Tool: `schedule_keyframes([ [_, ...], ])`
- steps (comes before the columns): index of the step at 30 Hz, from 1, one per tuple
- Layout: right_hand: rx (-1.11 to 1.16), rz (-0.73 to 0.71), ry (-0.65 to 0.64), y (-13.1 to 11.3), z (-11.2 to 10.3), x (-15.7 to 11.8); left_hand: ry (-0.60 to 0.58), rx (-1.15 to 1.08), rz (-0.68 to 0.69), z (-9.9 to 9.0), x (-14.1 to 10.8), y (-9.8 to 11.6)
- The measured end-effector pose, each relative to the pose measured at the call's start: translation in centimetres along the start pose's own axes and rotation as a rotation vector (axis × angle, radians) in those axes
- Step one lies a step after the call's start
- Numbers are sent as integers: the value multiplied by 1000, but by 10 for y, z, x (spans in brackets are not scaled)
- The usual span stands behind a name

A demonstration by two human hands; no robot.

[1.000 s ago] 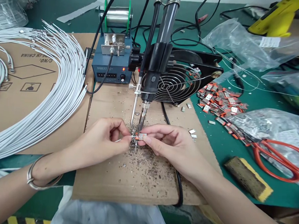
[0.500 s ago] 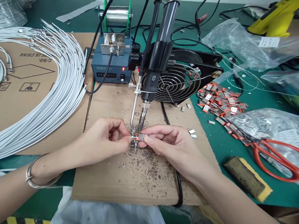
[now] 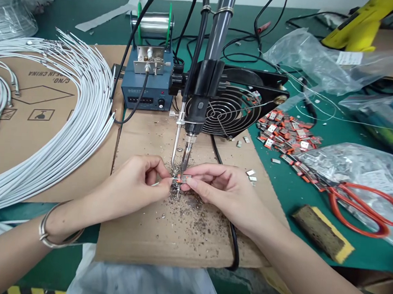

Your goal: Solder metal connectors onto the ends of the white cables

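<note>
Head view: my left fingers [image 3: 161, 189] pinch limp-looking cable [image 3: 156, 184], right fingers [image 3: 201, 187] a likely light, stiff connector [image 3: 180, 179] by its metal end [image 3: 185, 179].

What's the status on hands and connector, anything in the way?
Left hand pinches white cable. Right hand pinches small connector at soldering iron tip; contact unclear. Debris specks scattered over cardboard beneath.

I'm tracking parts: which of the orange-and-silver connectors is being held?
The connector pinched in the right grip, by the soldering iron's tip; those in the pile lie loose on the green table.
</note>
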State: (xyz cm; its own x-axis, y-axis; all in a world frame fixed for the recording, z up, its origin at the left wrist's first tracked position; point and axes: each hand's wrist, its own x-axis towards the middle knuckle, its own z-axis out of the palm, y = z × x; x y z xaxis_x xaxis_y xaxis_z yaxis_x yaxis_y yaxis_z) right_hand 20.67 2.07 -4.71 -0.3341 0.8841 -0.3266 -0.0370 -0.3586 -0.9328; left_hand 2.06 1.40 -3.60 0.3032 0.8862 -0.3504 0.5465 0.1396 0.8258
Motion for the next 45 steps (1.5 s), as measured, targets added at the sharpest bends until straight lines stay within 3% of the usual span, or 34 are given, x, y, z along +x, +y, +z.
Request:
schedule_keyframes([
  [25, 28, 62, 6, -2, 0, -1, 18, 4, 26, 1, -2, 3],
  [45, -232, -52, 89, 10, 5, 3, 28, 82, 45, 4, -1, 0],
])
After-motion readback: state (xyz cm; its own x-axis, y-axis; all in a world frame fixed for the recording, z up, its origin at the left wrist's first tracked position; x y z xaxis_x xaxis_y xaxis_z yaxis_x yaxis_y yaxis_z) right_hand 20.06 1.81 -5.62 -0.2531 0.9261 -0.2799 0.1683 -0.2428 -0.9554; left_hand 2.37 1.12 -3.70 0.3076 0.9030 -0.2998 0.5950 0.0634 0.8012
